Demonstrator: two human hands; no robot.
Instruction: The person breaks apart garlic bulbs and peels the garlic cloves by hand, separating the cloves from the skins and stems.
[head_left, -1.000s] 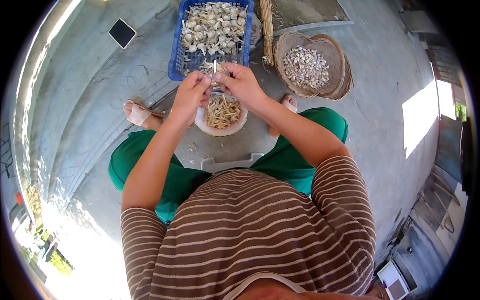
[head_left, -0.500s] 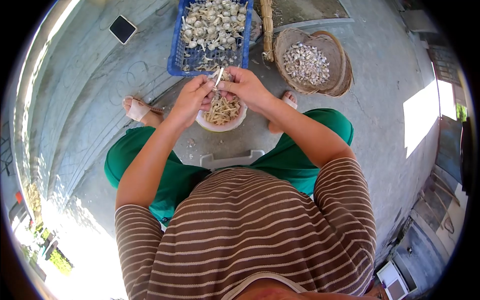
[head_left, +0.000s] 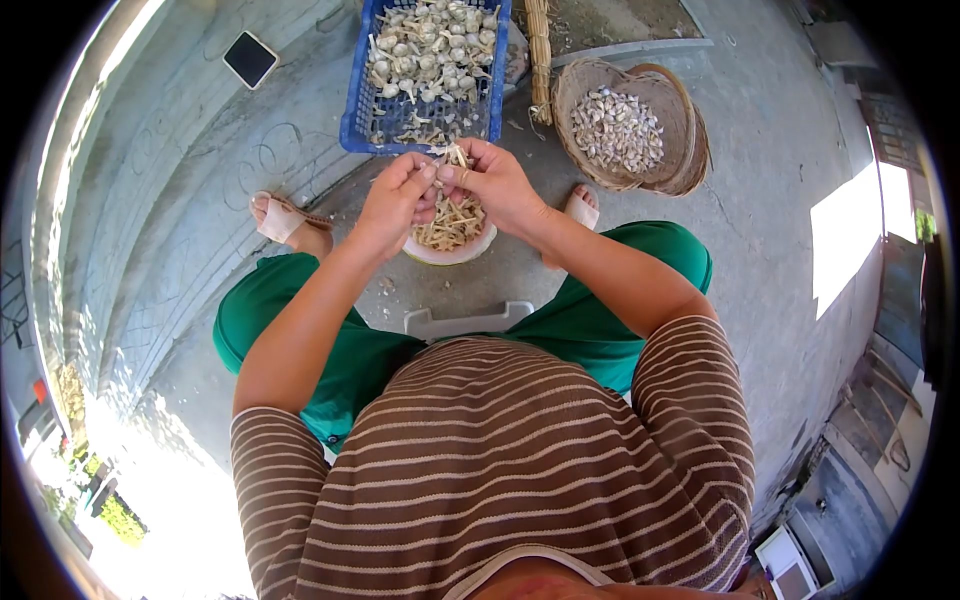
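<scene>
My left hand (head_left: 394, 205) and my right hand (head_left: 503, 188) meet above a white bowl (head_left: 446, 257), thumbs almost touching. Both are closed on a garlic bulb (head_left: 452, 156), mostly hidden by the fingers, with pale, stalk-like bits showing past the fingertips. Dry garlic stalks and skins (head_left: 450, 228) fill the bowl under the hands. Just beyond them stands a blue plastic crate (head_left: 347, 125) with many whole garlic bulbs (head_left: 430, 50) in it.
At the right, a wicker basket (head_left: 688, 165) holds loose garlic cloves (head_left: 617, 130). A bundle of straw stalks (head_left: 538, 60) lies between crate and basket. A dark-screened tablet-like thing (head_left: 250, 60) rests at the upper left. My feet flank the bowl.
The pale stalk that stood up between my fingers no longer shows upright. My thumbs have come closer together, and the whole view has shifted slightly.
</scene>
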